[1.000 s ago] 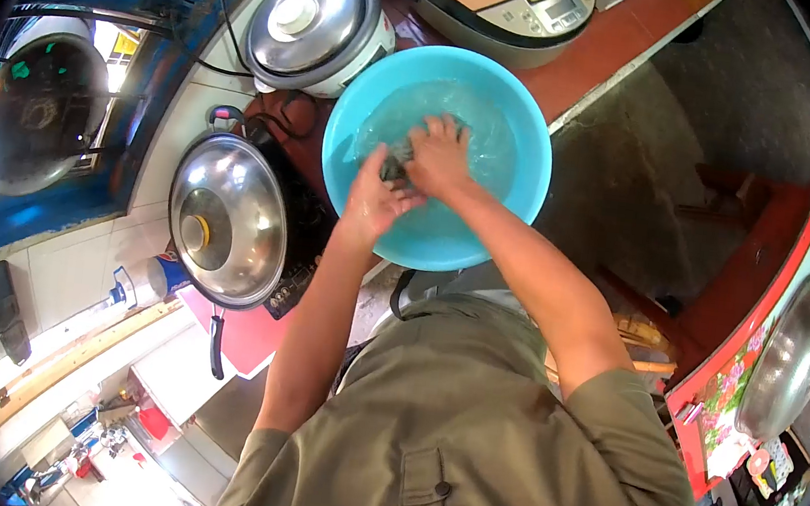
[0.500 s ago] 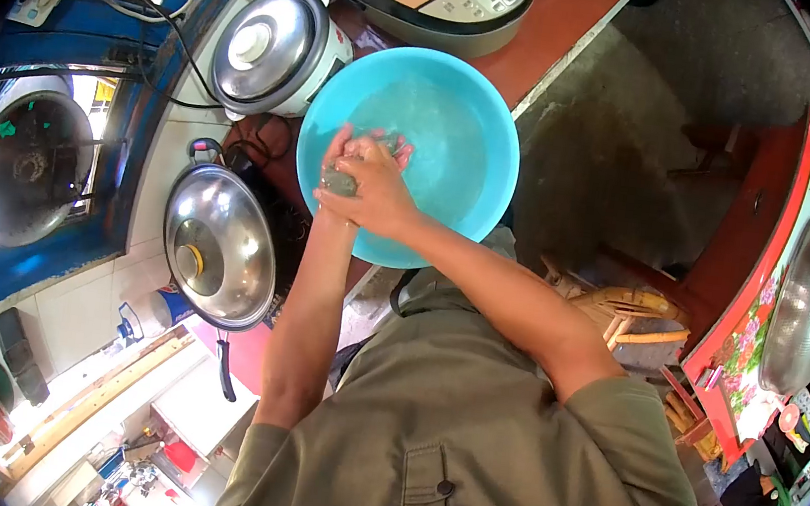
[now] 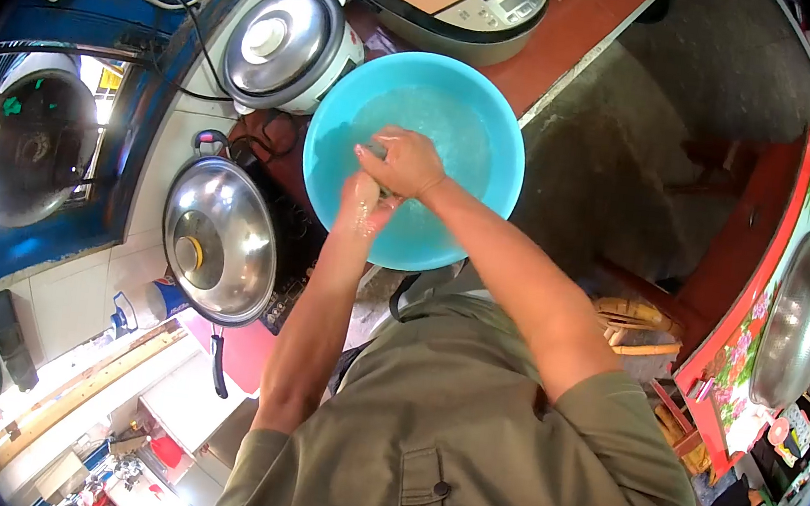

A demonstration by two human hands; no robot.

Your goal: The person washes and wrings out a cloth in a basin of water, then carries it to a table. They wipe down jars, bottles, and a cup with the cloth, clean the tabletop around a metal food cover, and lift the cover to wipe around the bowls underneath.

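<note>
Both hands are together over a light-blue plastic basin [image 3: 514, 156] holding slightly cloudy water. My right hand [image 3: 409, 166] is closed with its fingers curled around a small grey-green lump [image 3: 377, 151], whose kind I cannot make out. Just below it, my left hand [image 3: 363, 196] looks wet and shiny and touches the right hand. Its fingers are smeared by motion and partly hidden. A bit of something greyish shows between the two hands, too small to name.
A white electric pot with a metal lid [image 3: 284, 44] stands left of the basin, a rice cooker [image 3: 453, 4] behind it. A lidded wok [image 3: 221, 242] sits on a stove at the left. On the right, a red table [image 3: 765, 294] carries a large metal lid [image 3: 797, 318].
My right hand has moved from my left wrist up over the basin with the grey-green lump. My left hand has drawn back slightly toward me, its fingers no longer spread in view.
</note>
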